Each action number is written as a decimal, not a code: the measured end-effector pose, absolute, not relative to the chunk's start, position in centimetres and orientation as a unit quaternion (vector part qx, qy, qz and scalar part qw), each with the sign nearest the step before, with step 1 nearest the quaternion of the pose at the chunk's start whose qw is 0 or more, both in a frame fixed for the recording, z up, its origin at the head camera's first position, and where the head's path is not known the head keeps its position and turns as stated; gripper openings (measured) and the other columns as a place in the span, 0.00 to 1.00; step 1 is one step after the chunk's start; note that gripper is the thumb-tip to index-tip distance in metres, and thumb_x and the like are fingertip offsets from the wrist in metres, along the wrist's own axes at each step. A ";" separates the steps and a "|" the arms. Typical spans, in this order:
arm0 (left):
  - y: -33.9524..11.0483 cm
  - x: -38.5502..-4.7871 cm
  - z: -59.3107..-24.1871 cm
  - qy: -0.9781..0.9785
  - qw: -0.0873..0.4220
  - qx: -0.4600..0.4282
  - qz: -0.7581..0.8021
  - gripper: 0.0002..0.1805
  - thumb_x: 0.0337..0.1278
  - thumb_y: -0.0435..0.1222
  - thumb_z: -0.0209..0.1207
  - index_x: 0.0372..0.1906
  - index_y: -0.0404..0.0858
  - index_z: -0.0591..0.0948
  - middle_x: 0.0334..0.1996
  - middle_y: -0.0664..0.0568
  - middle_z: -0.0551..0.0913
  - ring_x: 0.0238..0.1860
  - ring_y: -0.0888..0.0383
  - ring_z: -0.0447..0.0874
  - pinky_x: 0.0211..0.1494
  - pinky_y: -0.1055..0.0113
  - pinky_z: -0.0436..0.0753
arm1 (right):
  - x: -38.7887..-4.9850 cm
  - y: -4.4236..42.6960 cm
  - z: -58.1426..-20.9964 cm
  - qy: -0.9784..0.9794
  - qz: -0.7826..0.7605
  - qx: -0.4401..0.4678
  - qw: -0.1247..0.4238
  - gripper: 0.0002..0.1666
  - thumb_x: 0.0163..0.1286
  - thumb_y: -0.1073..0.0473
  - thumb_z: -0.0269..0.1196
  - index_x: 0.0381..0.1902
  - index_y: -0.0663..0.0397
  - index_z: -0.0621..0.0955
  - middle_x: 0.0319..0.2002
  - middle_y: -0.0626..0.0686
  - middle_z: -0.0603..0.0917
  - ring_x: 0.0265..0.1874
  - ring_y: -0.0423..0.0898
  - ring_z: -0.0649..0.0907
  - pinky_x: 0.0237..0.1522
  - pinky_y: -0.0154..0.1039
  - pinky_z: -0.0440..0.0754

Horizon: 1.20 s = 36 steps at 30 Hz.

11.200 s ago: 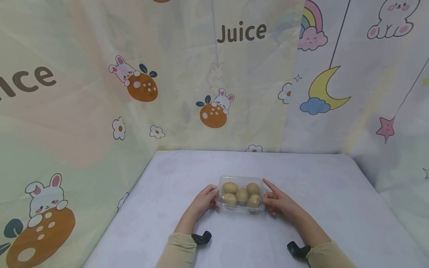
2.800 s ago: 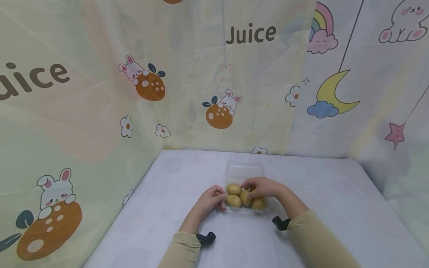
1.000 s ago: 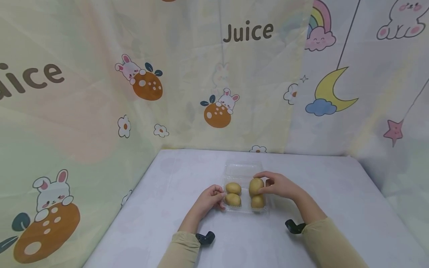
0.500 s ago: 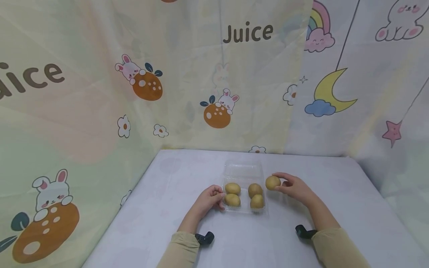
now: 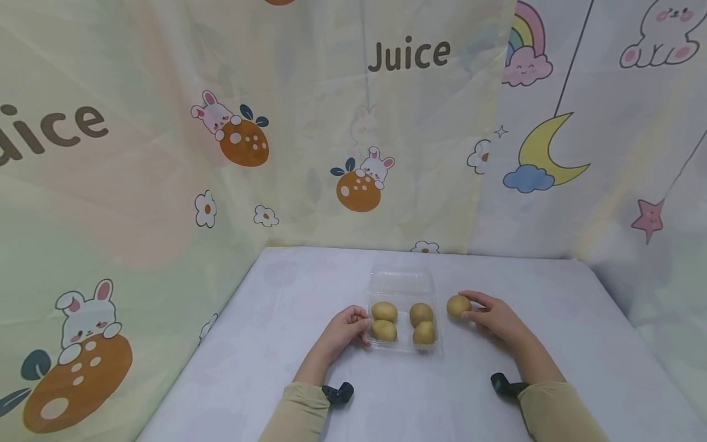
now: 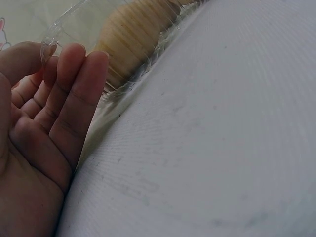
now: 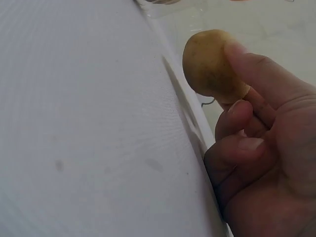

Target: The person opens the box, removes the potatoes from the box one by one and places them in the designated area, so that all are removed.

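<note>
A clear plastic clamshell box (image 5: pixel 401 348) lies on the table with its lid (image 5: pixel 401 281) folded back. Two potatoes (image 5: pixel 383 320) sit in its left side and two more potatoes (image 5: pixel 422 324) in its right side. My left hand (image 5: pixel 343 328) pinches the box's left rim (image 6: pixel 47 42) between thumb and fingers. To the right of the box, my right hand (image 5: pixel 494 316) holds another potato (image 5: pixel 459 306) between thumb and fingers. In the right wrist view this potato (image 7: pixel 210 64) is gripped at its side; whether it touches the table is hard to tell.
A white cloth covers the table (image 5: pixel 276 344). Printed fabric walls (image 5: pixel 298 123) stand behind it and at both sides. A black wrist camera (image 5: pixel 338 393) is worn on the left wrist and another camera (image 5: pixel 507 385) on the right.
The box's lid has been opened. My right hand has taken a potato out of the middle of the box, carried it right and lowered it slightly. My left hand keeps to the rim.
</note>
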<state>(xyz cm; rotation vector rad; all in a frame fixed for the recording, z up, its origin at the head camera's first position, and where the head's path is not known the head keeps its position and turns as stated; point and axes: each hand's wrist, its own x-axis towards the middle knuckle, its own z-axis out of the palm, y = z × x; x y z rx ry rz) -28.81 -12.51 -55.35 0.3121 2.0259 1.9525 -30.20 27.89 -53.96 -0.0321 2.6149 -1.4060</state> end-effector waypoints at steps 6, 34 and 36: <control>-12.6 -28.8 -55.3 0.706 0.156 0.110 0.682 0.12 0.64 0.41 0.62 0.44 0.39 0.74 0.23 0.53 0.81 0.25 0.57 0.85 0.36 0.59 0.87 | -30.2 27.7 -53.9 0.878 -0.471 -0.007 0.083 0.44 0.56 0.34 0.71 0.68 0.36 0.72 0.55 0.56 0.77 0.22 0.45 0.74 0.23 0.37 0.74; -12.5 -28.8 -55.2 0.705 0.161 0.107 0.683 0.11 0.64 0.40 0.62 0.43 0.39 0.75 0.23 0.53 0.80 0.25 0.57 0.84 0.36 0.59 0.87 | -30.1 27.9 -53.7 0.860 -0.498 -0.038 0.105 0.42 0.64 0.42 0.67 0.72 0.44 0.66 0.65 0.58 0.70 0.19 0.42 0.72 0.21 0.36 0.75; -12.5 -28.7 -55.2 0.705 0.161 0.105 0.683 0.12 0.64 0.40 0.62 0.43 0.39 0.75 0.23 0.53 0.80 0.25 0.57 0.84 0.36 0.59 0.87 | -30.1 28.0 -53.7 0.857 -0.504 -0.033 0.106 0.42 0.64 0.43 0.68 0.72 0.44 0.66 0.65 0.57 0.70 0.19 0.42 0.72 0.22 0.36 0.76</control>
